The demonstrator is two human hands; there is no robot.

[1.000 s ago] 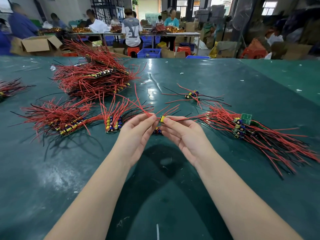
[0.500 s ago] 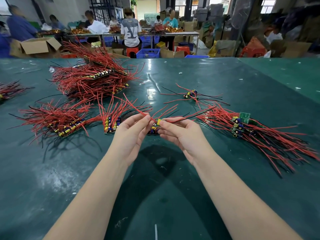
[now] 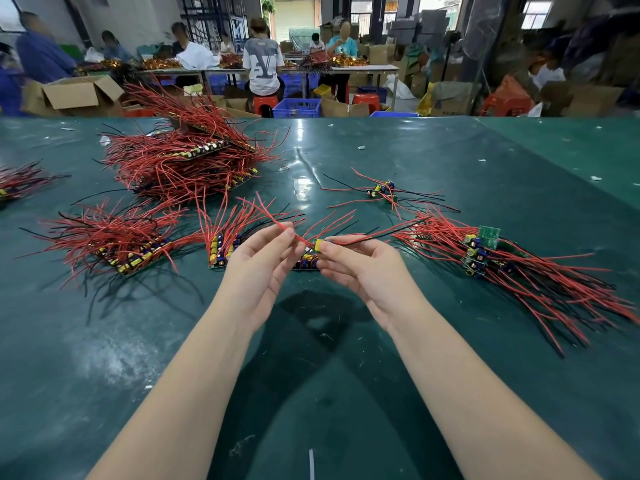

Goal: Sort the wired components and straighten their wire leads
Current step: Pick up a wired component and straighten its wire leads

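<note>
My right hand (image 3: 360, 268) pinches a small wired component (image 3: 318, 243) with a yellow part, held just above the green table (image 3: 311, 358). My left hand (image 3: 258, 261) pinches that component's red wire lead (image 3: 277, 220) between thumb and fingers; the lead runs up and to the left. A black lead (image 3: 391, 230) trails right from the component. Below the hands lies a small row of components (image 3: 304, 263). More rows with red leads lie at the left (image 3: 128, 244) and centre left (image 3: 221, 244). A fanned-out bunch (image 3: 519, 271) lies to the right.
A large heap of red-wired boards (image 3: 187, 161) sits at the back left. A few loose components (image 3: 382, 192) lie behind the hands. Another bunch (image 3: 17, 181) is at the left edge. Beyond the table's far edge are seated people, cardboard boxes (image 3: 79, 95) and blue crates (image 3: 298, 107).
Both hands have stayed in nearly the same place. My left fingers have slid outward along the red lead, away from the component, and the lead now lies lower and straighter.
</note>
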